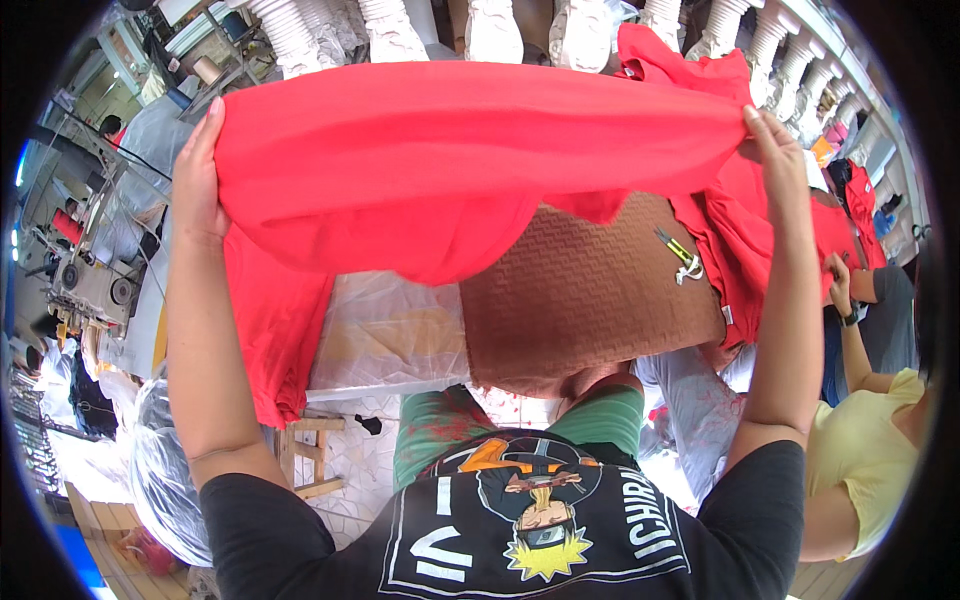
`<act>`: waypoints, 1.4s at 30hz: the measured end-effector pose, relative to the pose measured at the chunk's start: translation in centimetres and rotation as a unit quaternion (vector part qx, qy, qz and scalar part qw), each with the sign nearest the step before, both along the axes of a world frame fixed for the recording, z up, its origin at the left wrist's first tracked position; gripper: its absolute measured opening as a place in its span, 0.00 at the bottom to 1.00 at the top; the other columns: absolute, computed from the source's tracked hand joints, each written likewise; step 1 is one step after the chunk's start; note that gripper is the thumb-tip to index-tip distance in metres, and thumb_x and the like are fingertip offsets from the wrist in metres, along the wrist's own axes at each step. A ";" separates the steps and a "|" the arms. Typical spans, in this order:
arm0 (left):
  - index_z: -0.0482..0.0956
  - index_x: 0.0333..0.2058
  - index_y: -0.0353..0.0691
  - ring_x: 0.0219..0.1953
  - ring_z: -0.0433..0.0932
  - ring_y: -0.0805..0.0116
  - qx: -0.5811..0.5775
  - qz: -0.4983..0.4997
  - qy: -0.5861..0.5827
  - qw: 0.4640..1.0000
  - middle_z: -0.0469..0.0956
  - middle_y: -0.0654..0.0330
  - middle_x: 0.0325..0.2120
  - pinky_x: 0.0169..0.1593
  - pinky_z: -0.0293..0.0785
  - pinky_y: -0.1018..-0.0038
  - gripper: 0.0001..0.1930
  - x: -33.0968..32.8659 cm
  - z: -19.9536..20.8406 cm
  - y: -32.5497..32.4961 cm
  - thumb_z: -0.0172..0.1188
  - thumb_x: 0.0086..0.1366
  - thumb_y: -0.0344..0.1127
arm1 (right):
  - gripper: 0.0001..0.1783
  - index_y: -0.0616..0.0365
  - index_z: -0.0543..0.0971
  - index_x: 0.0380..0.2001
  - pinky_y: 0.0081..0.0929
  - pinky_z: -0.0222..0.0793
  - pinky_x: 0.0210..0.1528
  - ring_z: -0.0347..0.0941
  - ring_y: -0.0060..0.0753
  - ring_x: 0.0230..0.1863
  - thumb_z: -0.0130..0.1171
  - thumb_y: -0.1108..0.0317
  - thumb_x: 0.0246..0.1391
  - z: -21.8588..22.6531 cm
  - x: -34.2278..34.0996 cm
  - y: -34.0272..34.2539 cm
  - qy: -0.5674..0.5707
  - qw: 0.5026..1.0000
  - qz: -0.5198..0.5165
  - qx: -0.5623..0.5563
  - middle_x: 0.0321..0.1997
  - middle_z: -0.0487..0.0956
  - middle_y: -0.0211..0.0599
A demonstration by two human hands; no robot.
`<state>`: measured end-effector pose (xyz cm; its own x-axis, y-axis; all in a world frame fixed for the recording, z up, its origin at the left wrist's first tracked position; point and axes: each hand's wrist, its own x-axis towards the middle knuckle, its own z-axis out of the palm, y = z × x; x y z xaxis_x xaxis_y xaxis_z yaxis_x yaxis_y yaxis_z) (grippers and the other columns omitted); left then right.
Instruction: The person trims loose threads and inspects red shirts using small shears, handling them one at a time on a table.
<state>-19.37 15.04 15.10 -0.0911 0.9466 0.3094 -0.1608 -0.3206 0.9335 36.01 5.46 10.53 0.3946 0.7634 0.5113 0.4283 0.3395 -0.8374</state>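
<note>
A wide red cloth (450, 150) is stretched in the air between my hands, its lower part hanging in loose folds. My left hand (203, 175) is closed on its left end, and my right hand (775, 145) pinches the right end. Beneath it lies a brown textured cloth (590, 300) spread over the table. Yellow-green thread snips (680, 250) with a white strip tied to them rest on the brown cloth, near my right forearm. Red garments lie at both sides: one pile (275, 330) by my left forearm, another (735, 230) by my right.
Clear plastic sheeting (390, 335) covers the table's left part. White balusters (490, 30) line the far side. A sewing machine (100, 290) stands at the left, above a plastic-wrapped bundle (165, 480). Close on my right is another person in a yellow shirt (865, 450). A wooden stool (315, 455) sits below the table.
</note>
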 end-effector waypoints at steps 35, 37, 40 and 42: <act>0.76 0.49 0.34 0.48 0.75 0.67 -0.269 0.064 0.242 0.930 0.77 0.56 0.48 0.52 0.67 0.72 0.26 -2.7 -25.4 -6.5 0.55 0.66 0.52 | 0.26 0.63 0.77 0.23 0.20 0.59 0.17 0.65 0.20 0.15 0.67 0.47 0.50 -16.3 -0.1 -7.3 -0.048 0.866 0.005 -0.497 0.17 0.72 0.27; 0.75 0.50 0.29 0.50 0.75 0.66 -0.250 0.083 0.324 0.909 0.78 0.54 0.46 0.53 0.69 0.72 0.27 -1.5 -26.5 -6.4 0.60 0.64 0.49 | 0.28 0.64 0.77 0.21 0.23 0.62 0.16 0.67 0.23 0.13 0.69 0.45 0.47 -15.9 -2.8 -6.7 -0.074 0.826 0.019 -0.558 0.15 0.72 0.30; 0.74 0.50 0.27 0.50 0.75 0.66 -0.148 0.126 0.514 0.836 0.79 0.54 0.45 0.54 0.69 0.72 0.27 0.7 -27.6 -6.7 0.62 0.62 0.47 | 0.29 0.68 0.76 0.20 0.29 0.64 0.13 0.68 0.29 0.10 0.71 0.48 0.45 -17.4 -4.6 -6.6 -0.188 0.832 0.034 -0.521 0.13 0.73 0.34; 0.74 0.51 0.28 0.49 0.77 0.66 -0.123 0.120 0.554 0.815 0.80 0.54 0.44 0.54 0.70 0.72 0.27 1.1 -27.6 -7.1 0.63 0.60 0.45 | 0.24 0.68 0.76 0.22 0.31 0.69 0.20 0.73 0.27 0.17 0.71 0.55 0.46 -16.5 -6.9 -5.3 -0.233 0.799 0.040 -0.553 0.18 0.76 0.34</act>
